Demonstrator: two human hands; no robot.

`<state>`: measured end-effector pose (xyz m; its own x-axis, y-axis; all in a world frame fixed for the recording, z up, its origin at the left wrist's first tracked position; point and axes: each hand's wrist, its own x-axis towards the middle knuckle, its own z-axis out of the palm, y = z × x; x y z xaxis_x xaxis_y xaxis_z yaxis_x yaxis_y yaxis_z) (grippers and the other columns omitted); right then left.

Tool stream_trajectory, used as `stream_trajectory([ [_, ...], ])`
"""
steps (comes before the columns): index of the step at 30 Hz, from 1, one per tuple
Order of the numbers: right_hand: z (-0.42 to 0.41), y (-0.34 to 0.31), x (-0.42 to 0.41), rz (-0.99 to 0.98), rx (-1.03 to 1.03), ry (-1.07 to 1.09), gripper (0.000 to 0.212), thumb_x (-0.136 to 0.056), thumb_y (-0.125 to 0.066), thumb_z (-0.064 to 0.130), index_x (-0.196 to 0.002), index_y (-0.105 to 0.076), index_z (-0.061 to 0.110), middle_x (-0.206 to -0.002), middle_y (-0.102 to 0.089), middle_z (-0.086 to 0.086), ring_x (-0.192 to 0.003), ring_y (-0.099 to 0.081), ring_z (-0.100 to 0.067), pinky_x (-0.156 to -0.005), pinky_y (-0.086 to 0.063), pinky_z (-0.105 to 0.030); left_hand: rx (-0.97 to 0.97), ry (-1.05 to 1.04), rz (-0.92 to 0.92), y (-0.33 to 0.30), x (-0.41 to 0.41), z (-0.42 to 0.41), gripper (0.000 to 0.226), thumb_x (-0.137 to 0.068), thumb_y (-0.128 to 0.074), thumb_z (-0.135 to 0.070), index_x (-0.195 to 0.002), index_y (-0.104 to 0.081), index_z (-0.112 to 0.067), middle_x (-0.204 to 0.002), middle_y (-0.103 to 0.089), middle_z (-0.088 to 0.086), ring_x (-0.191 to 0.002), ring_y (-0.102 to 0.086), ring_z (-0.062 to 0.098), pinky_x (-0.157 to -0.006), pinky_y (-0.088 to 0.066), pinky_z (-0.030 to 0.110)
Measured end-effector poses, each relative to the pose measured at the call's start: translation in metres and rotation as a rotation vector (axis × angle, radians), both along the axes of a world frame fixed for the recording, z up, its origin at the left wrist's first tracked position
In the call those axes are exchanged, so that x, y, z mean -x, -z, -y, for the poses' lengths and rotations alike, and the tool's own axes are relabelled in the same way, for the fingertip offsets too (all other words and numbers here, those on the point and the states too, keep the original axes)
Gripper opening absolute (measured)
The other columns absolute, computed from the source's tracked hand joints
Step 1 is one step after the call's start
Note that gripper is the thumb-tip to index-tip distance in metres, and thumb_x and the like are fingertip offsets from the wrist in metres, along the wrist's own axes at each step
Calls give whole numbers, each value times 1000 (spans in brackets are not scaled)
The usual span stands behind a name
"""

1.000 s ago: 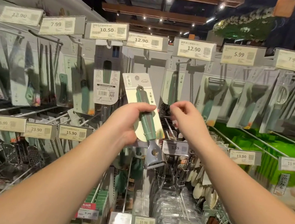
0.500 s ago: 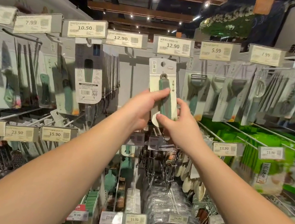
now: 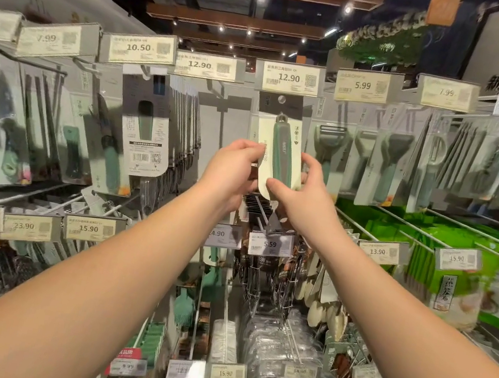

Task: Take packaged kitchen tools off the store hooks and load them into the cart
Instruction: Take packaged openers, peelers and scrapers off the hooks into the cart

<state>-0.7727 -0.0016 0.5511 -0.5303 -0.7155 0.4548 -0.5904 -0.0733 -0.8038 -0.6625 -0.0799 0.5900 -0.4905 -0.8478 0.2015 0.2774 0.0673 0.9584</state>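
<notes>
A packaged green-handled kitchen tool (image 3: 282, 154) on a pale card is held upright in front of the hook under the 12.90 price tag (image 3: 288, 77). My left hand (image 3: 234, 171) pinches the card's left edge. My right hand (image 3: 301, 194) grips its lower right side, thumb across the bottom of the handle. The tool's metal head is hidden behind my hands. Whether the card hangs on the hook I cannot tell. No cart is in view.
Rows of packaged knives (image 3: 5, 118) hang at the left, peelers (image 3: 390, 159) and openers at the right. Below are more hooks with price tags (image 3: 269, 244), green packets (image 3: 449, 252) at the right, and clear boxes (image 3: 286, 356) lower down.
Both hands carried the package up and to the right, from tilted at chest height to upright against the 12.90 hook. My right hand has come in and taken hold of it.
</notes>
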Motion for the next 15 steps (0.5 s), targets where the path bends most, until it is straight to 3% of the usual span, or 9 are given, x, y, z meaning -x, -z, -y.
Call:
stream_trajectory([
  [6, 6, 0, 6, 3, 10, 10, 77, -90, -70, 39, -152, -23, 30, -134, -56, 3, -97, -67, -16, -79, -59, -36, -1, -15, 14, -3, 8, 7, 11, -103, -52, -16, -101, -61, -10, -94, -70, 3, -65, -70, 10, -56, -57, 24],
  [12, 25, 4, 12, -59, -15, 82, 75, -89, -68, 42, -150, -28, 26, -133, -55, 1, -96, -68, -22, -80, -60, -45, -4, -29, 58, 0, 20, 23, 11, -103, -53, -15, -106, -62, -9, -93, -72, 3, -64, -71, 10, -73, -60, 33],
  [15, 40, 0, 13, -110, -15, 149, 69, -88, -69, 41, -146, -38, 19, -135, -50, -2, -103, -65, -24, -85, -58, -44, -32, -57, 47, 0, 28, 36, 14, -100, -57, -12, -114, -61, -9, -103, -71, 6, -76, -70, 15, -75, -61, 35],
])
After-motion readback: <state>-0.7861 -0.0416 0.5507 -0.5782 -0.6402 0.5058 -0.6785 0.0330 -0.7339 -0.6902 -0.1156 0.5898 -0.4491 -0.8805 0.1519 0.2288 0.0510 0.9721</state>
